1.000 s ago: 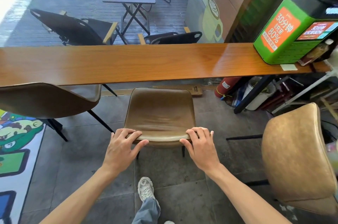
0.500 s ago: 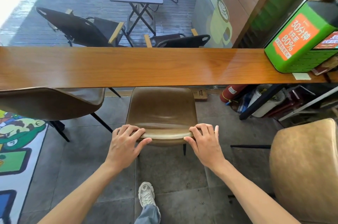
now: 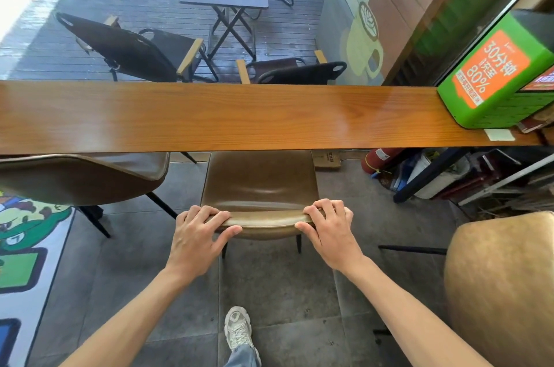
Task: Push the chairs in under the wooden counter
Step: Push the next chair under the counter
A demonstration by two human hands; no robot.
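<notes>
Both hands, left hand [image 3: 198, 234] and right hand [image 3: 328, 230], clamped on middle chair [image 3: 260, 183] backrest, seat partly under wooden counter [image 3: 209, 117] (tan chair [image 3: 500, 285] untouched).

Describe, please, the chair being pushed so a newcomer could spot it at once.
Start at the long wooden counter. Below its middle stands the olive-brown chair, seat partly under the edge. Unlike the darker chair and tan chair beside it, the left hand and right hand grip its backrest.
</notes>
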